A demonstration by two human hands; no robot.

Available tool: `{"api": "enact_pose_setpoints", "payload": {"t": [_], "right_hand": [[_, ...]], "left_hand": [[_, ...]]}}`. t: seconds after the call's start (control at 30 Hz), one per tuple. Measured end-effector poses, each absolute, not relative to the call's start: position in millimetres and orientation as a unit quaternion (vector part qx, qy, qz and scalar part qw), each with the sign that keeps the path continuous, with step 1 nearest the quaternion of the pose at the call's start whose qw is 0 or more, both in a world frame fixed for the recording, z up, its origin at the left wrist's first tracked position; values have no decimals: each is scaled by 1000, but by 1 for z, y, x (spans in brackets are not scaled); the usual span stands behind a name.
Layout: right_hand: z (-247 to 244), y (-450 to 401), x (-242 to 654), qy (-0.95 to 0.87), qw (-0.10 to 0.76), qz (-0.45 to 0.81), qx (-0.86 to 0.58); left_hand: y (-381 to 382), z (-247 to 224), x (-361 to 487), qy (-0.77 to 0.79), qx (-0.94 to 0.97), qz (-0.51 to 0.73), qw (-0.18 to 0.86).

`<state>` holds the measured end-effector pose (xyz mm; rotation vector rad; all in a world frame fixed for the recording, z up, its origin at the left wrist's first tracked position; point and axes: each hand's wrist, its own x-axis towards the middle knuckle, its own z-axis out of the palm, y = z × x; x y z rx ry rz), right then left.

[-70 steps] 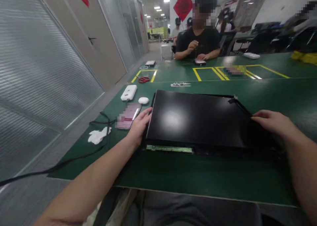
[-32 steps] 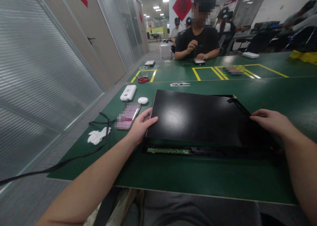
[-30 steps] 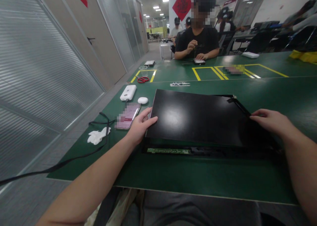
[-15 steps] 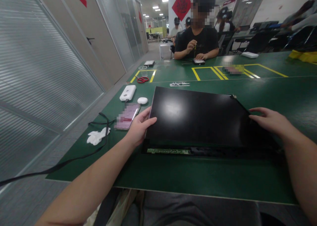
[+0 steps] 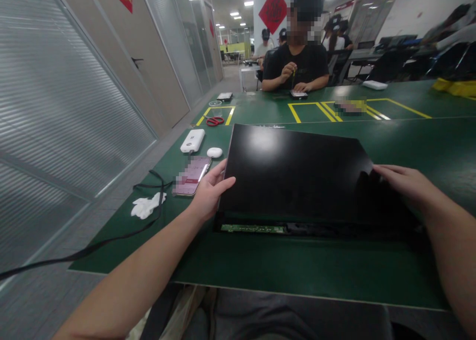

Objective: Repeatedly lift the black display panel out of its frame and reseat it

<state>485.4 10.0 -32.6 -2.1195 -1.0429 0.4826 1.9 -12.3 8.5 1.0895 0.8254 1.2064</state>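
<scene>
A large flat black panel [image 5: 293,176] with a glossy face is tilted over the green table, its far edge raised. Along its near edge a narrow green circuit board [image 5: 252,228] shows in a dark frame strip. My left hand [image 5: 210,193] grips the panel's left edge, thumb on the face and fingers behind it. At the upper right edge, my right hand [image 5: 405,183] pinches the panel; its fingertips are partly hidden behind.
Left of the panel on the green table [image 5: 290,265] are a phone [image 5: 191,178], an earbud case [image 5: 214,152], a white power bank [image 5: 192,140], crumpled tissue [image 5: 147,206] and a black strap [image 5: 107,239]. Red scissors [image 5: 214,121] lie farther back. A person [image 5: 297,64] sits opposite.
The panel's far edge has risen slightly, covering more of the white strips behind. My right hand has closed onto its right edge. My left hand keeps its hold.
</scene>
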Motion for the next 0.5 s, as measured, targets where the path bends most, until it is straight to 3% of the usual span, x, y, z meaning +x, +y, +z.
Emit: {"api": "enact_pose_setpoints", "payload": {"t": [0.13, 0.4, 0.5], "right_hand": [[-32, 11, 485, -355, 430, 258, -789], [-10, 3, 474, -290, 549, 283, -731], [3, -7, 471, -370, 518, 266, -724]], "left_hand": [[-10, 7, -1, 367, 467, 536, 600], [-10, 8, -4, 372, 463, 557, 581], [-9, 7, -4, 364, 466, 556, 585]]}}
